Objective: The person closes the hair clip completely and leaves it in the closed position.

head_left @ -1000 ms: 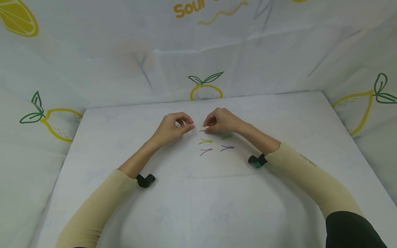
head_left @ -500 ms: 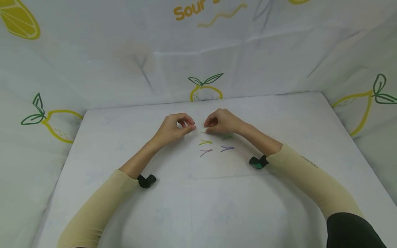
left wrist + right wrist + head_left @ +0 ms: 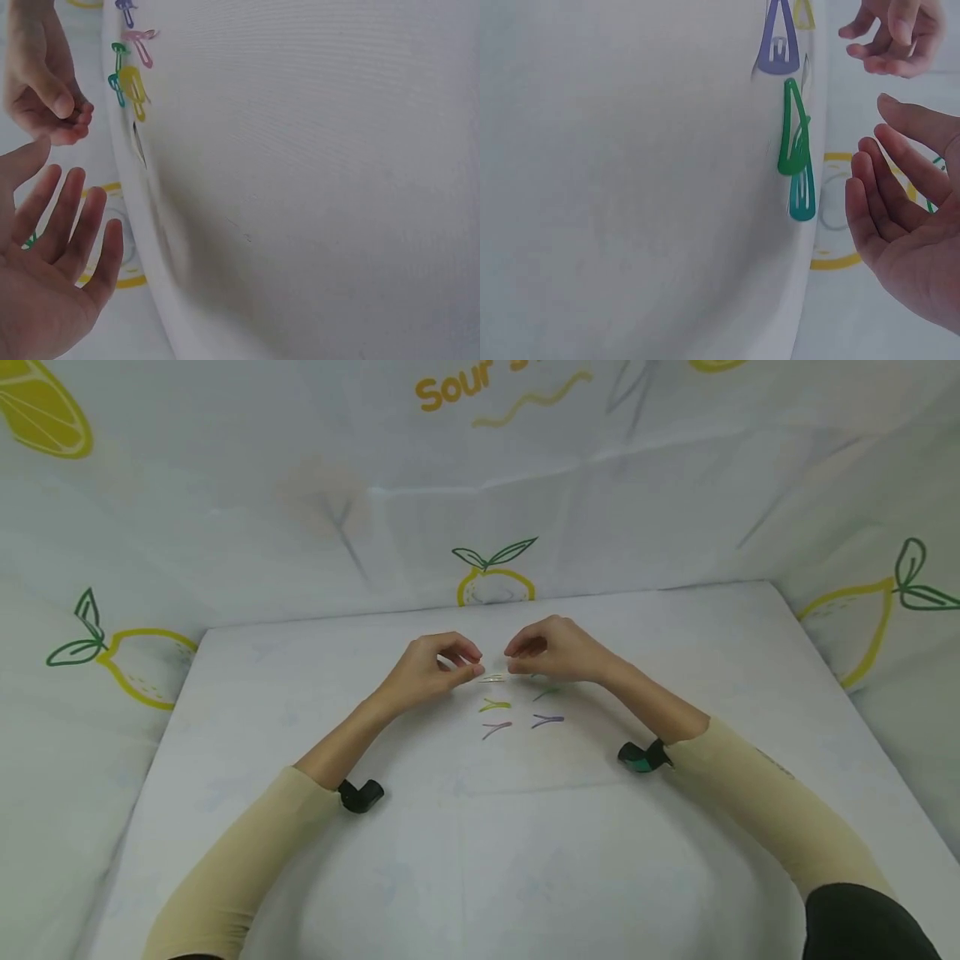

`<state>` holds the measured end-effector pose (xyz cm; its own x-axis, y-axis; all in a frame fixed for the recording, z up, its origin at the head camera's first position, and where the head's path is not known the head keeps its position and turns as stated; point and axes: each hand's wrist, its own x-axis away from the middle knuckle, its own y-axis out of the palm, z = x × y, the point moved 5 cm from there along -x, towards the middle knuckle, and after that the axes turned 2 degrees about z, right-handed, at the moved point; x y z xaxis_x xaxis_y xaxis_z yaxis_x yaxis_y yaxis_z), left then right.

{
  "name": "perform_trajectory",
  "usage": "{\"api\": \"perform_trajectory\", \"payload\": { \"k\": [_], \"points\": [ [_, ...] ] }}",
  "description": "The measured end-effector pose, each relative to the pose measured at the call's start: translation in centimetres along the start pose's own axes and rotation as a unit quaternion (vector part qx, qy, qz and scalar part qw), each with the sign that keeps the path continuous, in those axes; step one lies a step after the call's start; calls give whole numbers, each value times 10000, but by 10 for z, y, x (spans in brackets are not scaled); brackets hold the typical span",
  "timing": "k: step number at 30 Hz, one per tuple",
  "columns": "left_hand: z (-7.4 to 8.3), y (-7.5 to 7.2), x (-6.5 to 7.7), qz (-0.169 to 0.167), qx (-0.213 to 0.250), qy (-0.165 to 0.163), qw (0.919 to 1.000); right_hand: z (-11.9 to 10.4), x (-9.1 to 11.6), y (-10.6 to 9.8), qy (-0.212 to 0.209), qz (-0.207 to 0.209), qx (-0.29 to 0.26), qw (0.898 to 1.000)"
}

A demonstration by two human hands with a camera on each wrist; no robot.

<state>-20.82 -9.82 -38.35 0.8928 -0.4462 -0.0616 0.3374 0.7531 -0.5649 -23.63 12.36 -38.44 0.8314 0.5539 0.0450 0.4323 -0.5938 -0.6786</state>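
Note:
My left hand (image 3: 426,672) hovers over the table with fingers relaxed, its thumb close to a pale silver snap hair clip (image 3: 491,678). Across from it my right hand (image 3: 564,652) is held with loose fingers and nothing between them. A teal hair clip (image 3: 803,196) lies below the right hand, mostly hidden in the head view. Nearer to me lie a green hair clip (image 3: 547,693), a yellow one (image 3: 495,704), a purple one (image 3: 547,720) and a pink one (image 3: 497,729). These four look V-shaped, their prongs spread apart.
A white cloth covers the table (image 3: 465,860). Behind it and at both sides stand white curtains (image 3: 285,527) printed with lemons. A black wrist camera (image 3: 362,796) sits under the left sleeve, another camera (image 3: 641,757) under the right.
The right hand has let go of the silver hair clip, which now lies on the table, and has drawn back to the right. The left hand has shifted slightly right.

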Motion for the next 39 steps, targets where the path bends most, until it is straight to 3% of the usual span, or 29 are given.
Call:
{"api": "perform_trajectory", "payload": {
  "k": [12, 17, 25, 31, 39],
  "points": [
    [16, 22, -15, -995, -283, 184, 9945, 22, 17, -17, 289, -33, 126, 9995],
    [21, 30, -21, -1200, -597, 276, 9906, 27, 18, -19, 279, -109, 197, 9994],
    [18, 40, -33, -1351, -810, 107, 9875, 41, 16, -16, 559, -284, 345, 9974],
    [17, 45, -33, -1357, -774, 26, 9877, 39, 17, -14, 307, -246, 732, 9965],
    [18, 49, -32, -1206, -738, 65, 9899, 33, 16, -14, 132, -133, 774, 9968]
  ]
}}
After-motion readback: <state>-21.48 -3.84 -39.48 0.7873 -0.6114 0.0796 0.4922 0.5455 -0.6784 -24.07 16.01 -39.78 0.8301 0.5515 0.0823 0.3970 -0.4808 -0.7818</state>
